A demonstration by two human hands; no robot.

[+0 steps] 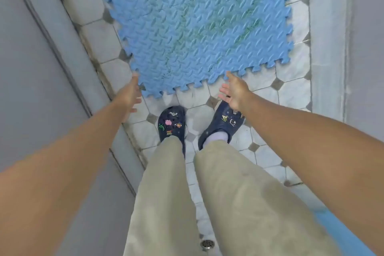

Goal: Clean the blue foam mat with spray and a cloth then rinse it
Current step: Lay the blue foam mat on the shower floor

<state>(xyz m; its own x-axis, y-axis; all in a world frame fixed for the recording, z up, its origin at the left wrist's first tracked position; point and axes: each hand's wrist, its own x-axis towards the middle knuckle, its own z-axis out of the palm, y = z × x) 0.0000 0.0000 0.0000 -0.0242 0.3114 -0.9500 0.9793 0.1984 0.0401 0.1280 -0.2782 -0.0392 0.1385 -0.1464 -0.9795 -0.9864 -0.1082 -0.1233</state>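
The blue foam mat (193, 25) lies on the tiled floor ahead of me, its edges cut in puzzle teeth and a greenish stain across its middle. My left hand (129, 94) reaches down by the mat's near left corner, fingers straight, holding nothing. My right hand (233, 91) hangs just in front of the mat's near edge, palm open with fingers spread, also empty. Neither hand clearly touches the mat. No spray bottle or cloth is in view.
White octagonal floor tiles (291, 91) surround the mat. A grey door or panel (37, 89) runs along the left, a pale wall (328, 48) along the right. My feet in dark clogs (172, 127) stand just before the mat. A floor drain (206, 244) sits behind my legs.
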